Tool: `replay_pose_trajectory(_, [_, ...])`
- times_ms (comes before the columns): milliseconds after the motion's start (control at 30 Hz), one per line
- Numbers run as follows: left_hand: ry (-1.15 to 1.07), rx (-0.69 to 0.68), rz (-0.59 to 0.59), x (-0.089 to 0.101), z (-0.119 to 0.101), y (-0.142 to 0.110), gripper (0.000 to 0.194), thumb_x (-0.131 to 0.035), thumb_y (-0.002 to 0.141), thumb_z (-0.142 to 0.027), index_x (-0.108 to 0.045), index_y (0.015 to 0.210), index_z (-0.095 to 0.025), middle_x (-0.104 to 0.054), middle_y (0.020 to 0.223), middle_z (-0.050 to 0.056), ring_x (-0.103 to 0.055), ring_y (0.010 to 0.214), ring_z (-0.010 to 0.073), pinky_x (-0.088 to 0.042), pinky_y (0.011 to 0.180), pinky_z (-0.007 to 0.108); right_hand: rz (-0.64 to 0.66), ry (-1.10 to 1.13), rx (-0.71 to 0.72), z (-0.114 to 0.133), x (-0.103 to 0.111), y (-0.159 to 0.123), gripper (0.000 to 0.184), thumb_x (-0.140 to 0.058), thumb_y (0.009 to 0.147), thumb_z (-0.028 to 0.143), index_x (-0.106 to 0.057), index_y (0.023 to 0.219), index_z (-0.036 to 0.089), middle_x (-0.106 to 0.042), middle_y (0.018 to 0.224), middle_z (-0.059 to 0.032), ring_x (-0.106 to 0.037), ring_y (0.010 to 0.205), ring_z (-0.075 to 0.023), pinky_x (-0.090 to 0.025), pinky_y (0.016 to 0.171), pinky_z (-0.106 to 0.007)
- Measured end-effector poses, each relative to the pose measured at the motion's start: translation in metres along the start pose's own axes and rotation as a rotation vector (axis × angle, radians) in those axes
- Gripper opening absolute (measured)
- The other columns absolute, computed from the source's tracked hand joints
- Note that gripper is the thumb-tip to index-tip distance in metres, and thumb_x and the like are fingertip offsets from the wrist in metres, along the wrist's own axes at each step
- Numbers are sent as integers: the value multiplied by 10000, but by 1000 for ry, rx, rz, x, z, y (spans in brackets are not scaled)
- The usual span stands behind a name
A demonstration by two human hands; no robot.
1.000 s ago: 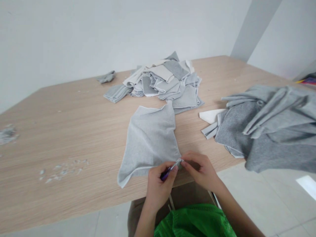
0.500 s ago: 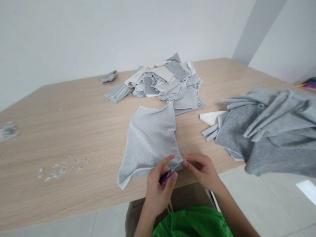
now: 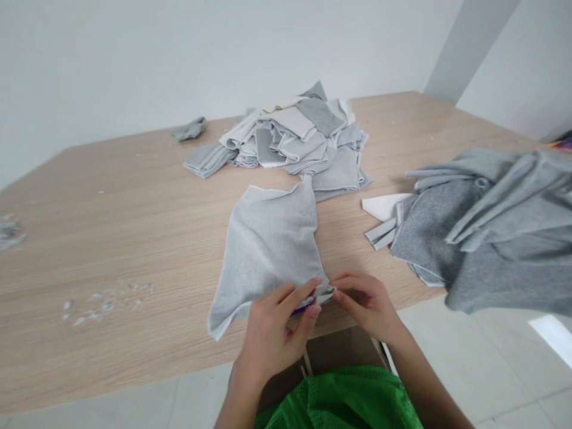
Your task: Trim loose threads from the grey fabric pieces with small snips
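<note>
A light grey piece of fabric with pale edges lies spread on the table near its front edge. My left hand is closed around purple thread snips, mostly hidden by the fingers. Their metal part lies by the fabric's near right corner, among the fingertips. My right hand pinches that corner between thumb and fingers. Both hands' fingertips are close together there.
Folded grey and cream cloths are heaped at the back of the wooden table. A larger grey fabric pile hangs over the right front edge. Lint scraps and a crumpled grey cloth lie left.
My left hand has turned and shifted slightly left, its fingers now covering more of the snips. My right hand stays at the fabric corner. The whole view has shifted a little.
</note>
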State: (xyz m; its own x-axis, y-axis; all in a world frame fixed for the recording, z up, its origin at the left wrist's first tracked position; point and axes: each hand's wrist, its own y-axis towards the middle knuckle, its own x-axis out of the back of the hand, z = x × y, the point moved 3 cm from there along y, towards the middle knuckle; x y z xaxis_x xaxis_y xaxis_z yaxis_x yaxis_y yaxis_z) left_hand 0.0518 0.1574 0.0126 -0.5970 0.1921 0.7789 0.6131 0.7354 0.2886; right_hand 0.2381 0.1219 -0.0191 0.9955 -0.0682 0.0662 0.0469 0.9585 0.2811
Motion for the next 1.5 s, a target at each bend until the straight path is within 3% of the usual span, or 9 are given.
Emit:
replay_pose_trajectory(533, [50,-160,-170,-15,5,0,332,-555,992,-312,-613,1304,-213,-623,795,14,-581,643,117,-442,597,224,63,83,-56,1,2,1,102,-662,921,242,-764,929,232,-729,922,-48,-673,843,-165,-532,755,-277])
replay_pose_trajectory(1500, [46,-216,-202,-19,5,1,276,-564,994,-275,-624,1249,-186,-621,772,3,-583,605,105,-404,539,230,63,106,-58,0,2,-1,197,-663,898,126,-773,975,270,-697,894,-18,-643,848,-152,-489,755,-258])
